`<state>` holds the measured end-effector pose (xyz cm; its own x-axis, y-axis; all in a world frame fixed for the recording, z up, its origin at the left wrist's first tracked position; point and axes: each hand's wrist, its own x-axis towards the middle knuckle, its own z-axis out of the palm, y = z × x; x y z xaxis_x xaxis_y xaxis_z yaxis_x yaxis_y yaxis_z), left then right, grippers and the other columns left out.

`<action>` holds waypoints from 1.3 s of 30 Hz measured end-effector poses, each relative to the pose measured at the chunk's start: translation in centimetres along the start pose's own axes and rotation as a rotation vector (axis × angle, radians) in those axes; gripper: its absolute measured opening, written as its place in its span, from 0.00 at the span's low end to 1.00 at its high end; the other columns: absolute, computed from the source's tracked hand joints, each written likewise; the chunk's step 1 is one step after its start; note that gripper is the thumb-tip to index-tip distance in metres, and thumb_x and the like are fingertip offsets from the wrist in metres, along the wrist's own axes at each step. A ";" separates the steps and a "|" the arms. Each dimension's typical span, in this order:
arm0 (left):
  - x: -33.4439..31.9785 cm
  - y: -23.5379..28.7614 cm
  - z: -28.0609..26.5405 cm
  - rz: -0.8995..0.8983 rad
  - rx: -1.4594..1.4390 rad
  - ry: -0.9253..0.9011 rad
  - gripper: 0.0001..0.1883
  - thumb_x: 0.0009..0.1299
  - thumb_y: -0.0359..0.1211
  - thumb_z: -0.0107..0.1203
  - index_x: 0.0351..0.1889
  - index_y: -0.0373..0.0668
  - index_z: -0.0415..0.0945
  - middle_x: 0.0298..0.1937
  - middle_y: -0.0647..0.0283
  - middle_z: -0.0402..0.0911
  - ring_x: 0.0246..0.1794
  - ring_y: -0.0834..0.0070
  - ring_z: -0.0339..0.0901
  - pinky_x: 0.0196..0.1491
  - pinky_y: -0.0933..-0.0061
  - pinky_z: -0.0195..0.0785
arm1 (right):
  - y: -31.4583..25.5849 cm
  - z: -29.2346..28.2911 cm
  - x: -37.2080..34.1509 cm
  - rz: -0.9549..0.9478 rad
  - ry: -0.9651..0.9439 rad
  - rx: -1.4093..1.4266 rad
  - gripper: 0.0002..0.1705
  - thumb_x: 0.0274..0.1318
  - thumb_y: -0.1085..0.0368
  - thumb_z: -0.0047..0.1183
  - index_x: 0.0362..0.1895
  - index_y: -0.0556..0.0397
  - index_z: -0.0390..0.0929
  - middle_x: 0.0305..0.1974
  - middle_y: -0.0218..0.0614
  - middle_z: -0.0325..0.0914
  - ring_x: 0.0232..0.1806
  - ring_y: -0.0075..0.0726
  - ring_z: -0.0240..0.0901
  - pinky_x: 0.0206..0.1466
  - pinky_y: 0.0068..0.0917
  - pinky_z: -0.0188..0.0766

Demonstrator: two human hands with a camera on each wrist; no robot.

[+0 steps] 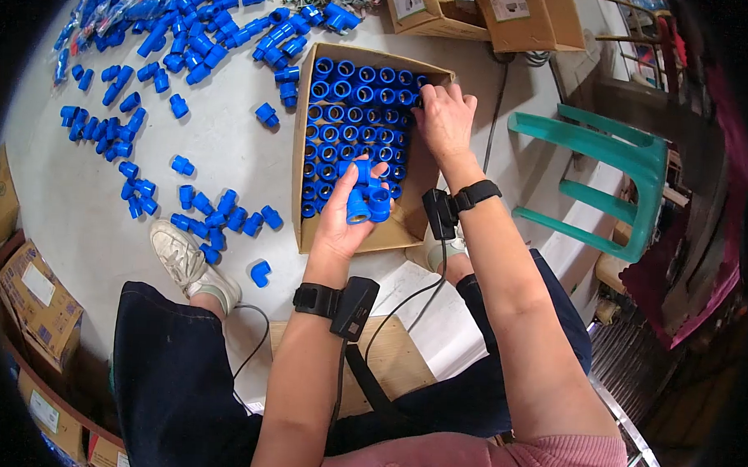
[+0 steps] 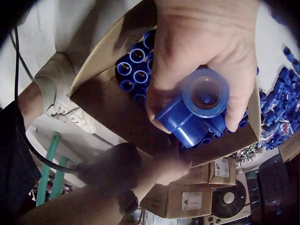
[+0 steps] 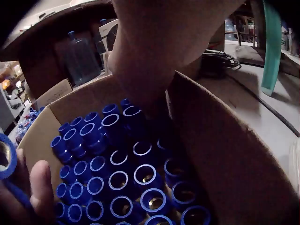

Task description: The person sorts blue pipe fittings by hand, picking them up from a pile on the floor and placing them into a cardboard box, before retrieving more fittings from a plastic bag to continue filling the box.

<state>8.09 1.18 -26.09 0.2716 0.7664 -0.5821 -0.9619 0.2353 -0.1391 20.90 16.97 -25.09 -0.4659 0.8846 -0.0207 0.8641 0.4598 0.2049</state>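
Observation:
My left hand point(image 1: 342, 212) is palm up over the near part of an open cardboard box point(image 1: 299, 161), holding several blue pipe fittings point(image 1: 358, 207). In the left wrist view, one held fitting point(image 2: 206, 93) shows its round mouth between thumb and fingers. My right hand point(image 1: 446, 119) reaches into the box's far right corner, fingers bent round a blue fitting at the end of the far row; fingertips are mostly hidden. Packed fittings point(image 3: 118, 180) stand upright in rows inside, open ends up, some with brass-coloured threads. The far rows stand higher than the near ones.
Many loose blue fittings point(image 1: 106, 133) lie on the floor left of the box, with a blue elbow point(image 1: 260, 273) nearer. A green plastic stool point(image 1: 592, 134) lies at right. More cardboard boxes point(image 1: 530, 21) stand behind. Cables run from both wrist cameras. A shoe point(image 1: 183, 264) flanks the box.

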 end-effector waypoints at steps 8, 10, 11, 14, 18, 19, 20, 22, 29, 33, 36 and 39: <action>0.2 0.0 -0.3 0.004 -0.013 -0.015 0.18 0.66 0.43 0.50 0.51 0.50 0.65 0.48 0.59 0.73 0.36 0.70 0.74 0.36 0.64 0.70 | 0.1 1.5 0.0 -0.013 -0.020 -0.085 0.08 0.38 0.61 0.58 0.25 0.46 0.74 0.30 0.26 0.73 0.40 0.33 0.65 0.39 0.35 0.58; 0.2 0.1 -0.2 0.005 -0.017 -0.019 0.18 0.66 0.43 0.50 0.51 0.50 0.65 0.48 0.59 0.73 0.36 0.70 0.74 0.36 0.63 0.70 | 0.1 1.6 -0.2 -0.021 -0.004 -0.060 0.07 0.38 0.61 0.57 0.25 0.46 0.75 0.33 0.26 0.72 0.42 0.34 0.64 0.40 0.35 0.59; 0.1 0.1 -0.1 0.009 0.001 0.000 0.18 0.66 0.43 0.50 0.51 0.50 0.65 0.48 0.59 0.73 0.36 0.70 0.74 0.36 0.64 0.70 | 0.2 1.7 -0.3 -0.022 -0.004 -0.059 0.07 0.38 0.61 0.57 0.25 0.46 0.75 0.33 0.26 0.72 0.42 0.34 0.64 0.40 0.35 0.59; 0.0 0.1 -0.1 0.012 0.021 0.020 0.18 0.66 0.43 0.50 0.51 0.51 0.65 0.47 0.59 0.74 0.35 0.70 0.74 0.35 0.64 0.70 | 0.2 1.7 -0.4 -0.023 -0.045 -0.060 0.07 0.37 0.62 0.57 0.26 0.46 0.75 0.36 0.27 0.72 0.43 0.35 0.64 0.40 0.35 0.60; 0.0 0.1 0.0 0.004 0.020 0.033 0.17 0.66 0.43 0.50 0.51 0.51 0.65 0.46 0.60 0.75 0.34 0.71 0.74 0.35 0.64 0.70 | 0.5 1.9 -0.4 -0.037 -0.004 -0.012 0.08 0.37 0.64 0.56 0.27 0.46 0.76 0.38 0.28 0.72 0.44 0.36 0.64 0.41 0.34 0.62; 0.0 0.1 0.1 0.004 0.019 0.033 0.17 0.66 0.43 0.50 0.51 0.51 0.65 0.46 0.60 0.75 0.34 0.71 0.74 0.35 0.64 0.70 | 0.5 1.7 -0.4 -0.048 0.024 0.018 0.08 0.36 0.65 0.57 0.28 0.47 0.76 0.38 0.28 0.72 0.43 0.37 0.64 0.41 0.34 0.62; 0.1 0.2 0.2 0.003 0.053 0.045 0.17 0.66 0.42 0.50 0.50 0.51 0.66 0.45 0.60 0.75 0.34 0.71 0.74 0.34 0.64 0.70 | 0.6 1.5 -0.6 -0.049 0.023 0.017 0.08 0.36 0.65 0.57 0.28 0.47 0.76 0.38 0.28 0.72 0.43 0.37 0.64 0.41 0.34 0.62; 0.0 0.3 0.4 0.004 0.084 0.059 0.16 0.66 0.42 0.50 0.49 0.50 0.66 0.45 0.61 0.75 0.33 0.71 0.74 0.34 0.64 0.70 | -0.1 -0.9 -0.9 0.007 0.165 0.235 0.07 0.40 0.64 0.55 0.28 0.49 0.78 0.34 0.33 0.73 0.39 0.37 0.68 0.39 0.33 0.64; -0.3 0.5 0.6 -0.020 0.256 0.080 0.16 0.66 0.44 0.50 0.46 0.48 0.67 0.38 0.65 0.75 0.33 0.78 0.74 0.33 0.71 0.70 | -3.1 -5.4 -3.4 0.026 -0.579 1.249 0.17 0.46 0.60 0.59 0.40 0.57 0.77 0.32 0.35 0.72 0.33 0.29 0.69 0.37 0.24 0.66; -0.4 0.6 0.6 -0.069 0.289 0.173 0.18 0.66 0.48 0.49 0.48 0.49 0.67 0.40 0.66 0.74 0.35 0.78 0.73 0.35 0.72 0.69 | -2.9 -5.0 -3.7 -0.156 -0.547 1.029 0.18 0.44 0.61 0.59 0.40 0.58 0.77 0.35 0.41 0.74 0.38 0.40 0.72 0.42 0.29 0.68; -0.6 0.7 0.7 -0.093 0.335 0.182 0.20 0.66 0.49 0.48 0.50 0.49 0.66 0.40 0.67 0.74 0.36 0.77 0.73 0.35 0.72 0.69 | -3.2 -5.3 -3.7 -0.187 -0.539 0.857 0.19 0.38 0.60 0.59 0.38 0.55 0.78 0.35 0.46 0.74 0.39 0.48 0.72 0.44 0.34 0.68; -0.2 0.5 0.7 -0.104 0.337 0.223 0.19 0.67 0.48 0.47 0.49 0.48 0.67 0.40 0.65 0.75 0.36 0.76 0.74 0.35 0.72 0.69 | -4.0 -5.9 -3.6 -0.108 -0.609 0.661 0.20 0.35 0.59 0.58 0.36 0.55 0.77 0.36 0.46 0.75 0.41 0.48 0.72 0.44 0.36 0.68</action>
<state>7.58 1.59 -25.47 0.3180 0.5889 -0.7430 -0.8560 0.5152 0.0420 17.96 11.52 -20.09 -0.5314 0.6358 -0.5599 0.8424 0.3268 -0.4284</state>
